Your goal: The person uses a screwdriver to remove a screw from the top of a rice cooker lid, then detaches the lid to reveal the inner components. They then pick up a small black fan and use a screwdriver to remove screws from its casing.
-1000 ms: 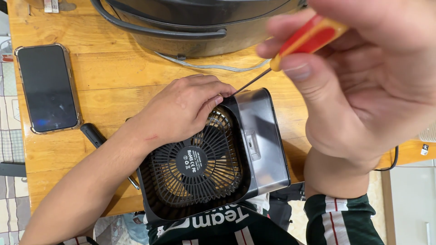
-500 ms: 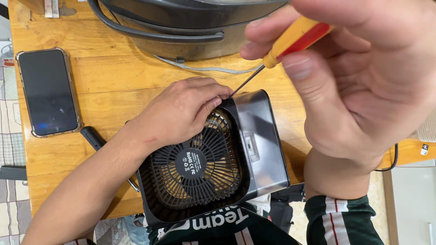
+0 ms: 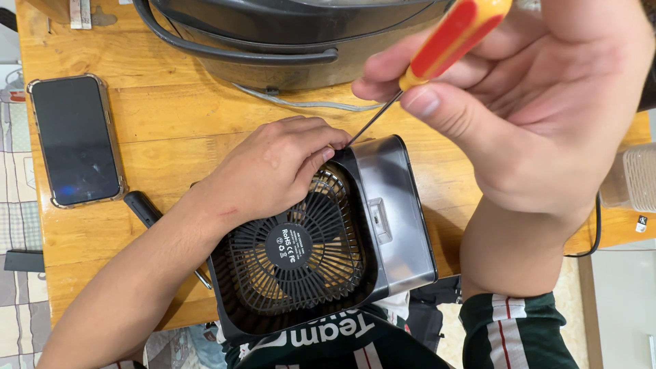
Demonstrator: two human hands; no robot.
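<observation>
A small square black fan (image 3: 307, 253) with a round grille rests on the near edge of a wooden table (image 3: 171, 130). My left hand (image 3: 273, 171) lies over its upper left corner, fingers curled on the frame. My right hand (image 3: 526, 102), close to the camera, grips a screwdriver (image 3: 444, 41) with a red and yellow handle. Its thin shaft slants down to the fan's top corner, right beside my left fingertips.
A smartphone (image 3: 75, 140) lies face up at the table's left. A second black-handled tool (image 3: 147, 212) pokes out from under my left forearm. A large dark round appliance (image 3: 294, 34) with a grey cable stands at the back. A pale container (image 3: 635, 178) sits at the right edge.
My right hand and the screwdriver have shifted a little left and up in view. My left hand and the fan have stayed put.
</observation>
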